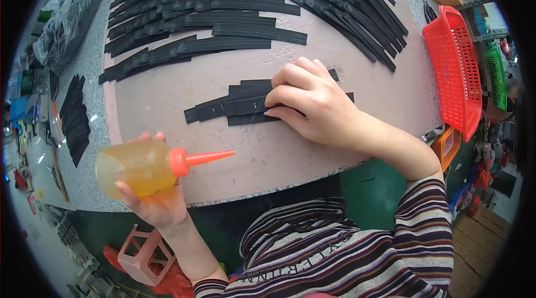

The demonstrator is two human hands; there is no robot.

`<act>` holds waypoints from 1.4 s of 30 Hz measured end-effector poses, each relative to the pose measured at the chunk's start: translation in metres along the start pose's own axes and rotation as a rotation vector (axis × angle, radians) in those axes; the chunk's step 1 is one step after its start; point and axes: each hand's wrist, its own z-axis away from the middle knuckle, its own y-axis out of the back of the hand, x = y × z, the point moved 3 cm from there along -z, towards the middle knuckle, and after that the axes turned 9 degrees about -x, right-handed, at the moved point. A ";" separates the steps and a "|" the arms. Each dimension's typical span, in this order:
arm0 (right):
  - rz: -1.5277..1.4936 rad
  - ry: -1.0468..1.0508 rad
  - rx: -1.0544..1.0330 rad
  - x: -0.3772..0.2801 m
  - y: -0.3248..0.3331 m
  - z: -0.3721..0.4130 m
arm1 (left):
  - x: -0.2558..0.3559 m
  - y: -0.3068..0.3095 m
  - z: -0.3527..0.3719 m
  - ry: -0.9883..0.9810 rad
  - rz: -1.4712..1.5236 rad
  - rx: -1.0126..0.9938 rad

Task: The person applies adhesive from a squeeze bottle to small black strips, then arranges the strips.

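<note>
My left hand [162, 206] is wrapped round a squeeze bottle [134, 167] of yellowish liquid, with a red cap and a long red nozzle pointing right. The bottle lies tilted nearly flat above the table's front left. My right hand [321, 105] bends over a small pile of black strips [240, 102] in the middle of the mat, thumb and fingertips pinched together at a strip. Small pale marks show on the strips left of these fingers. What exactly the fingertips grip is partly hidden by the hand.
Overlapping black strips [190, 19] cover the mat [162, 102] at the back left, and more strips [346, 8] fan out at the back right. A red basket [455, 69] stands at the right edge. Black pieces [75, 119] lie far left, near a plastic bag [70, 30]. A pink stool [146, 259] is below.
</note>
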 end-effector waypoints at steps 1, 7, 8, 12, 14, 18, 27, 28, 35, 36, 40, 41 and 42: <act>0.010 0.038 0.005 0.000 -0.001 0.001 | 0.000 0.002 0.001 0.000 0.008 -0.011; -0.086 0.066 0.095 0.004 -0.003 0.001 | -0.007 -0.001 -0.001 0.045 0.154 -0.003; -0.079 0.072 0.089 0.004 -0.003 0.000 | -0.009 -0.005 -0.004 0.064 0.210 -0.032; 0.088 0.134 0.043 -0.002 -0.008 0.000 | -0.038 -0.040 -0.027 0.208 0.632 -0.057; 0.160 0.152 0.034 -0.002 -0.009 0.002 | -0.046 -0.047 -0.031 0.237 0.606 -0.032; -0.077 0.024 0.242 0.008 0.009 0.000 | -0.047 -0.053 -0.028 0.205 0.495 -0.010; -0.136 -0.123 -0.185 -0.019 0.007 0.040 | -0.041 -0.031 -0.019 0.263 0.540 -0.063; -0.022 -0.051 -0.064 -0.021 0.003 0.045 | -0.038 -0.030 -0.013 0.212 0.362 -0.065; 0.248 0.170 -0.010 -0.045 -0.020 0.078 | -0.038 -0.038 0.015 0.050 -0.627 -0.088; 0.255 0.172 -0.004 -0.044 -0.020 0.078 | -0.037 -0.037 0.016 0.057 -0.618 -0.092; 0.264 0.170 -0.004 -0.045 -0.019 0.078 | -0.033 -0.036 0.013 0.037 -0.652 -0.105; 0.263 0.176 0.001 -0.046 -0.020 0.078 | -0.033 -0.036 0.013 0.017 -0.677 -0.104; 0.262 0.185 0.005 -0.045 -0.020 0.077 | -0.034 -0.036 0.013 0.033 -0.684 -0.125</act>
